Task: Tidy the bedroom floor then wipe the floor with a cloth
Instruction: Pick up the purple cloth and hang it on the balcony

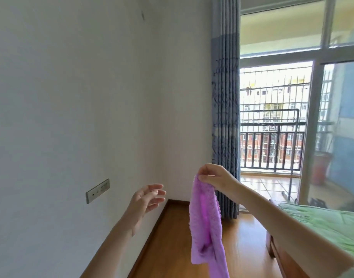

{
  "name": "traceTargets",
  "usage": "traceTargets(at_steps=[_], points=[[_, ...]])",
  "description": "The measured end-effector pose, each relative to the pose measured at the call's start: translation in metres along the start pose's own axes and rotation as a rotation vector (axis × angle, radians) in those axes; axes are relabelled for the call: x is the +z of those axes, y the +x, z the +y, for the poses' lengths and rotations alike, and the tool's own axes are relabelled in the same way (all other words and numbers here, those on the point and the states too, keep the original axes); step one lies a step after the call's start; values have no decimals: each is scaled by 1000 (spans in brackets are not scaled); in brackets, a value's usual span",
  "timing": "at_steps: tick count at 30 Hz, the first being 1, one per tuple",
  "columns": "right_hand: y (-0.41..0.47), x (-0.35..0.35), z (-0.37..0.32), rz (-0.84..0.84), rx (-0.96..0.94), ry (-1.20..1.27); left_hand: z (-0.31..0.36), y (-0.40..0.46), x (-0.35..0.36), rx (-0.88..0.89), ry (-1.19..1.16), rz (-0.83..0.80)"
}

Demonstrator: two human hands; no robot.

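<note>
A purple cloth (205,223) hangs down in front of me over the wooden floor (172,247). My right hand (214,176) pinches its top edge between thumb and fingers at chest height. My left hand (147,199) hovers to the left of the cloth with its fingers spread and relaxed, holding nothing and a short gap away from the fabric. The cloth's lower end runs out of view at the bottom edge.
A white wall with a socket panel (97,191) lines the left. A blue-grey curtain (225,117) hangs in the corner beside an open balcony door (272,127). A bed with green bedding (332,223) fills the lower right.
</note>
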State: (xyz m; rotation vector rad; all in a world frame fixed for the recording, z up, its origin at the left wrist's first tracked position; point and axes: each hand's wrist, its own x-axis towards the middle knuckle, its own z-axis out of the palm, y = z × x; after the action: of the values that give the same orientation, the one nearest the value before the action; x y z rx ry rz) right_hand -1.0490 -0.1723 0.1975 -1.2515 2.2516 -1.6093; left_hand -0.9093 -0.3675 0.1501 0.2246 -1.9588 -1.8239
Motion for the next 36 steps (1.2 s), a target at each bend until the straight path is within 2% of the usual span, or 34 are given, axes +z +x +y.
traceTargets(at_steps=[14, 22, 32, 36], points=[[95, -107, 111, 188, 129, -60, -35, 235, 118, -52, -88, -314], [163, -171, 149, 371, 180, -84, -46, 368, 180, -93, -139, -532], [236, -260, 224, 452, 304, -299, -101, 486, 278, -156, -208, -678], [263, -308, 262, 397, 301, -436, -122, 540, 330, -179, -245, -676]])
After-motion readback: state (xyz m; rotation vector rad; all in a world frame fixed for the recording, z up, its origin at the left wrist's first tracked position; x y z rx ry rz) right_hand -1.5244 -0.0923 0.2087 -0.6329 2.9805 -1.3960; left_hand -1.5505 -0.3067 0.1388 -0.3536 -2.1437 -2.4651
